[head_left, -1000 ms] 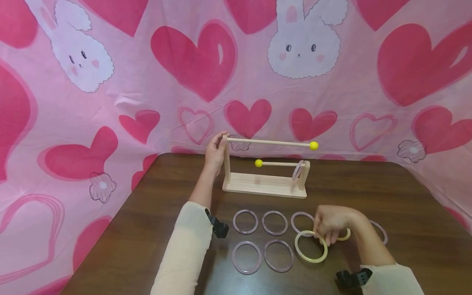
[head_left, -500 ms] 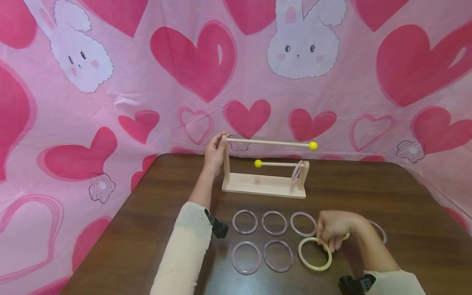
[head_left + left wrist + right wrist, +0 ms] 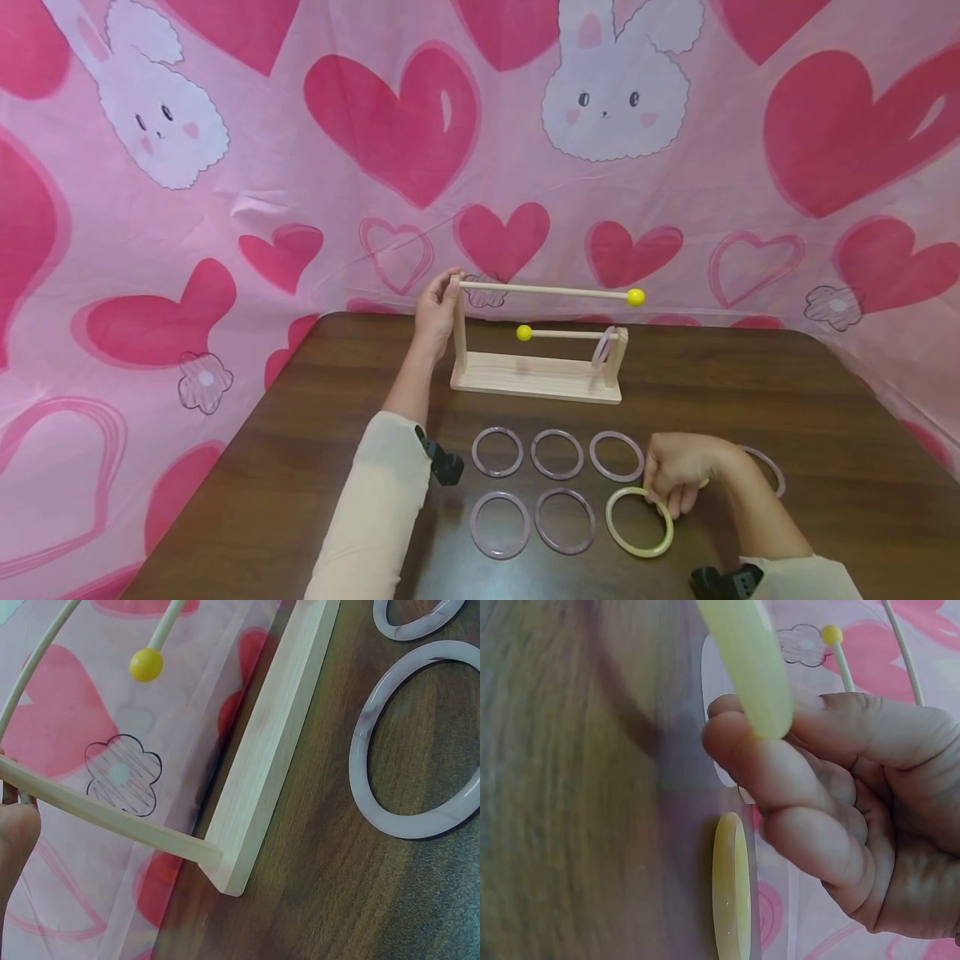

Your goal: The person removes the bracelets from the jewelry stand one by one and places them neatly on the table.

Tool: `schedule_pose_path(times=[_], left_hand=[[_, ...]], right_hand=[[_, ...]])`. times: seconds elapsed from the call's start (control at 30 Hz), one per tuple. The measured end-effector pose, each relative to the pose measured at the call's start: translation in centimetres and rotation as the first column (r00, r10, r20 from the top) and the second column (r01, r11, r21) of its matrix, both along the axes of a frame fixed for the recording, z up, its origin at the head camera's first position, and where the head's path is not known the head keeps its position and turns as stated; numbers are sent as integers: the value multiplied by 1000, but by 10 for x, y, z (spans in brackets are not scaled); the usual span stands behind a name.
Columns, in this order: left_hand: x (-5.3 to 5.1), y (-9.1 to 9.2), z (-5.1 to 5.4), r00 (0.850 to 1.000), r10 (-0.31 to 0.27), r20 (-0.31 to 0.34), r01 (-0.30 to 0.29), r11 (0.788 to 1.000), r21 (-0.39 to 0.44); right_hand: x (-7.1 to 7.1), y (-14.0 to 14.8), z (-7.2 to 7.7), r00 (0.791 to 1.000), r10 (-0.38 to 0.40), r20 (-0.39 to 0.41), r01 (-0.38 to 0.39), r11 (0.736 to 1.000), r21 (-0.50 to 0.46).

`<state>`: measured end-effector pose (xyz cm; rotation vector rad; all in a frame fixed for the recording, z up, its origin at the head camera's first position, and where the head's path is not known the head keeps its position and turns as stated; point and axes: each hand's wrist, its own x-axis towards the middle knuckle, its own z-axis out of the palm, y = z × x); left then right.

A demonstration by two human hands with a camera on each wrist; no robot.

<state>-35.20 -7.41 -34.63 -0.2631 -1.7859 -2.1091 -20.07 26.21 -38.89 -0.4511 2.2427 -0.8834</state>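
Note:
My left hand [image 3: 437, 315] grips the top of the tall left post of a wooden bangle stand [image 3: 536, 377], which stands upright at the back of the table. In the right wrist view, my right hand [image 3: 840, 787] pinches a pale yellow bangle [image 3: 754, 675] between thumb and fingers. That yellow bangle [image 3: 610, 518] is at the right end of the front row in the head view; whether it touches the table I cannot tell. A second yellow bangle [image 3: 724, 892] lies beyond, mostly hidden by the hand in the head view. One purple bangle [image 3: 602, 348] hangs on the lower rod.
Several purple bangles [image 3: 502, 556] lie in two rows before the stand, and another purple bangle [image 3: 780, 479] is partly behind the right forearm. Yellow balls cap the upper rod [image 3: 547, 289] and the lower rod [image 3: 566, 334]. A pink heart-print cloth [image 3: 360, 192] hangs behind.
My right hand has moved slightly right and nearer to me, bringing the pinched yellow bangle down beside the front purple ones. My left hand has stayed on the post.

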Motion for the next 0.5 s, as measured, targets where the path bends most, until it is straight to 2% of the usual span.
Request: schedule_pose_path(times=[0.5], left_hand=[[1,1,2,1000,8,15,-8,1000,1]], right_hand=[[3,-1,-1,995,-96,-23,98,992,85]])
